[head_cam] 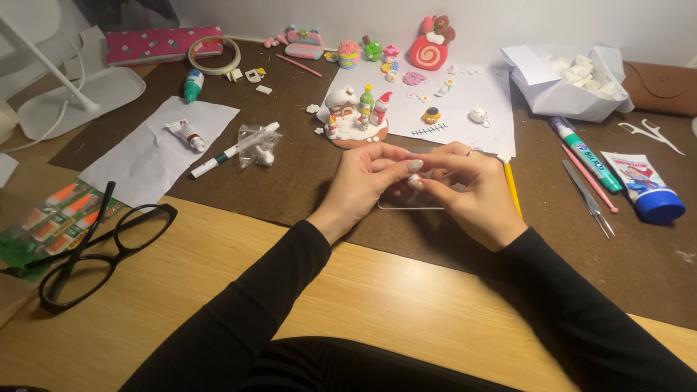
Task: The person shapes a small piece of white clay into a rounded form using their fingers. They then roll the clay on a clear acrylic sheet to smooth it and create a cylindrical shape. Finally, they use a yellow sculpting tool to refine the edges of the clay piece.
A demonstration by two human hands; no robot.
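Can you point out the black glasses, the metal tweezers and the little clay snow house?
black glasses (109,254), head view, on the nose bridge.
metal tweezers (587,194), head view, mid-length.
clay snow house (354,118), head view, its front.

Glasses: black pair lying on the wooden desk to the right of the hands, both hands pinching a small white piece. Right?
Not quite. In the head view the glasses lie left of the hands, not right. Left hand and right hand do pinch a small white piece.

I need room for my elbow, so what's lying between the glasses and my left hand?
Nothing lies there in the head view: only bare wooden desk and brown mat separate the glasses from the left hand.
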